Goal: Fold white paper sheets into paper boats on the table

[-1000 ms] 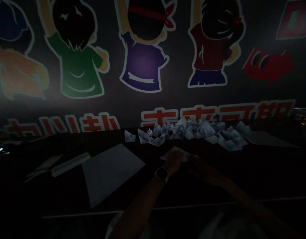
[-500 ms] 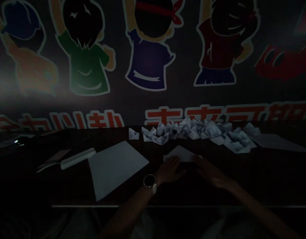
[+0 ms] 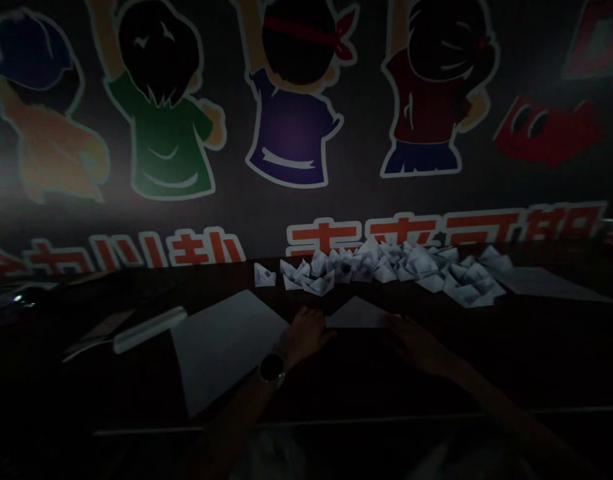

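A white sheet of paper folded to a low triangle [image 3: 356, 315] lies on the dark table between my hands. My left hand [image 3: 306, 335], with a round watch [image 3: 271, 368] on its wrist, is at the triangle's left corner, its fingers stretched forward and thumb apart. At the right corner, the fingertips of my right hand [image 3: 417, 341] rest on the paper, fingers extended. Dim light hides the finer finger detail. A flat white sheet [image 3: 226, 347] lies to the left, partly under or behind my left hand and wrist.
Several folded paper boats [image 3: 371, 263] are heaped along the back of the table. More flat paper [image 3: 551, 283] lies at the right. A pale rolled or long object [image 3: 149, 330] is at the left. A wall with painted cartoon figures [image 3: 291, 127] stands behind.
My left hand has moved left, off the middle of the folded paper to its left corner. My right hand stays at the right corner. The view has shifted slightly.
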Demonstrator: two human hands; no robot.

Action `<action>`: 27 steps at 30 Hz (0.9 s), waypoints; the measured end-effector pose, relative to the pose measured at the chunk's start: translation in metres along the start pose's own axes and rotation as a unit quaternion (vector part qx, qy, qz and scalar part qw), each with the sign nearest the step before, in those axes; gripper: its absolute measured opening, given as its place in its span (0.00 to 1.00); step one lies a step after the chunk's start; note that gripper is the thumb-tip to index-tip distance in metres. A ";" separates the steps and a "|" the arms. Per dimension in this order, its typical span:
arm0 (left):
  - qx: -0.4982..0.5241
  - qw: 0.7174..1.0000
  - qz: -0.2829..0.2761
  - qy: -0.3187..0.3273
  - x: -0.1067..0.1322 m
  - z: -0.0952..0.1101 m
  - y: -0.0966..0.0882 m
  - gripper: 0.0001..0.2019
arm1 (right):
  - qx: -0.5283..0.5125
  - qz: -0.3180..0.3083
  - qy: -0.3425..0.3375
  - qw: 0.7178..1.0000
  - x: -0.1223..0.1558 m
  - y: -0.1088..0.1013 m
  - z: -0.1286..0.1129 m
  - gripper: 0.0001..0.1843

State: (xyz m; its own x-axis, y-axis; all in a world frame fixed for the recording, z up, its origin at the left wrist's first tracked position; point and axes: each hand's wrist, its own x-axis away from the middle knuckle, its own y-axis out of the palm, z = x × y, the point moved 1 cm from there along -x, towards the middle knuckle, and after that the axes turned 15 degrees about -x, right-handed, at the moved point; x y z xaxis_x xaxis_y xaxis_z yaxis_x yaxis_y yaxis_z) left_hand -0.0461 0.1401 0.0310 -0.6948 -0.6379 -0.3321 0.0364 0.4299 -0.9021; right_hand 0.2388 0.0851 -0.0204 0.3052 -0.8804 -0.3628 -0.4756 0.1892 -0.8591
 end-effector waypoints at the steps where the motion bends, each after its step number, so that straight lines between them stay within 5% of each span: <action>1: -0.015 1.000 0.014 -0.015 -0.011 0.006 0.000 0.20 | 0.001 0.001 -0.001 1.000 -0.001 -0.002 -0.002 0.32; 5: 0.025 0.997 0.069 0.017 -0.046 0.026 0.013 0.30 | 0.000 -0.004 -0.006 1.000 -0.002 -0.008 -0.002 0.30; 11: 0.174 0.984 0.025 0.033 -0.055 0.031 0.041 0.13 | -0.012 0.004 -0.018 1.000 -0.016 -0.014 0.008 0.23; 19: 0.229 0.972 0.024 -0.054 -0.062 0.026 0.052 0.11 | -0.072 -0.001 0.013 0.997 -0.066 0.002 0.016 0.11; 27: 0.259 0.962 0.047 -0.071 -0.064 0.019 0.068 0.05 | 0.001 0.012 0.033 0.999 -0.065 0.017 0.026 0.13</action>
State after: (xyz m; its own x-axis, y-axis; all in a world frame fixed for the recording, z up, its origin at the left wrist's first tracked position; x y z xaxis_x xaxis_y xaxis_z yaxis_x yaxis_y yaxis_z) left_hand 0.0141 0.1981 -0.0143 -0.5677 -0.7082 -0.4198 0.4727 0.1371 -0.8705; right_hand 0.2322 0.1570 -0.0203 0.2387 -0.9027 -0.3580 -0.4803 0.2107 -0.8515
